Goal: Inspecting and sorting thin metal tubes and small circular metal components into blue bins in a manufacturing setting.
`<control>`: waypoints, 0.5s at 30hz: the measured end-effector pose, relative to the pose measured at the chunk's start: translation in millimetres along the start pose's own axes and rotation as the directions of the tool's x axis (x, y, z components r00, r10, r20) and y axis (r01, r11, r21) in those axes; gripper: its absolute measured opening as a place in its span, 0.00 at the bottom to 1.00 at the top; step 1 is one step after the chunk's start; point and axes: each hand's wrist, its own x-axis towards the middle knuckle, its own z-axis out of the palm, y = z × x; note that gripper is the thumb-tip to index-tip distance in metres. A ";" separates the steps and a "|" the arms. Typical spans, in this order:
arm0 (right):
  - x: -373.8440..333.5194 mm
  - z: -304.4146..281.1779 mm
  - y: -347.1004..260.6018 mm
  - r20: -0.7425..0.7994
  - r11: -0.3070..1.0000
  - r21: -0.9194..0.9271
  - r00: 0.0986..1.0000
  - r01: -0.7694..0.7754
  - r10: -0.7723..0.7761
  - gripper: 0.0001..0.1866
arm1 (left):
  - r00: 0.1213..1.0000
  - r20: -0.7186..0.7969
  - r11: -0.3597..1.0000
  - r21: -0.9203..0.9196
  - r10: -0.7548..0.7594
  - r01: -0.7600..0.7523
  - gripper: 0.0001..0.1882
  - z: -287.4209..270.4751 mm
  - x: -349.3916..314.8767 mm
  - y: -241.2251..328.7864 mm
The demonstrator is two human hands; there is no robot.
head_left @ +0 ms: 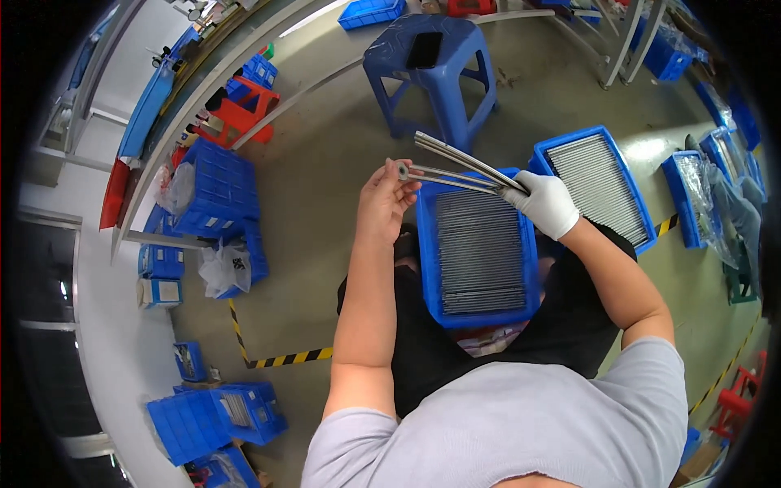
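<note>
Rods (pixel 455 167) are clamped in the gloved right hand (pixel 547 203), long axes slanting leftward to the bare left hand (pixel 385 199), pinched shut on one tip above the blue tray (pixel 427 244).

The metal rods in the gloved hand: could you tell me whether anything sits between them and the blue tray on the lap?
Nothing visible does. The right hand holds the metal rods just above the blue tray, and the left hand pinches their far ends, off the tray's left side.
</note>
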 end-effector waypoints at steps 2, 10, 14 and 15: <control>0.3 -3.2 -2.5 0.000 1.000 -0.015 1.000 -0.017 0.017 0.18 | 0.999 0.041 1.000 -0.010 -0.010 0.011 0.20 3.0 0.2 0.1; 0.8 -7.1 -0.1 0.001 0.990 -0.142 1.000 -0.007 0.007 0.19 | 0.997 0.068 1.000 -0.014 -0.024 0.025 0.18 0.8 0.5 -10.0; 0.0 -10.2 -0.6 -0.025 0.979 -0.204 1.000 0.007 -0.013 0.18 | 0.988 0.086 0.980 0.142 0.124 -0.136 0.12 1.4 2.1 -12.2; 0.7 -10.0 -0.6 -0.017 0.983 -0.179 0.999 -0.034 0.031 0.18 | 0.989 0.089 0.980 0.146 0.122 -0.134 0.12 1.3 1.9 -12.4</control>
